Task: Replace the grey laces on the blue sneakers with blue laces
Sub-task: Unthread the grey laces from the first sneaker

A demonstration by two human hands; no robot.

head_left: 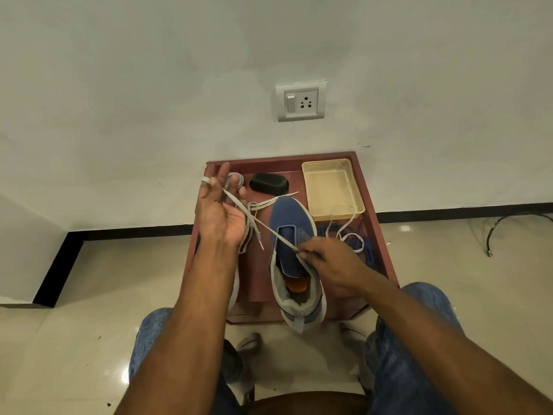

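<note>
While the left hand [220,209] is raised palm-up over the small red-brown desk [386,250], a grey lace [263,226] runs taut from it down to the right hand [332,259]. The left hand's fingers are mostly straight and spread, and the lace is looped round one of them near the tip, with a further stretch crossing the palm — how firmly it is gripped there I cannot tell. The right hand's fingers are curled and pinch the lace's lower end just above the opening of the right blue sneaker [294,262], which lies on the desk with its toe toward the wall and its heel overhanging the near edge. No lace shows in this sneaker's eyelets. A second blue sneaker [242,244] sits to the left, largely hidden behind the left forearm, with grey lace still trailing loose across its top. Right of the right sneaker, partly behind the right hand, lies a heap of blue laces [366,250] with a loose grey lace [347,232] coiled over it. Behind them stands a cream plastic tray [311,187], and beside that a black brush [269,182] and a small round tin [236,181].
</note>
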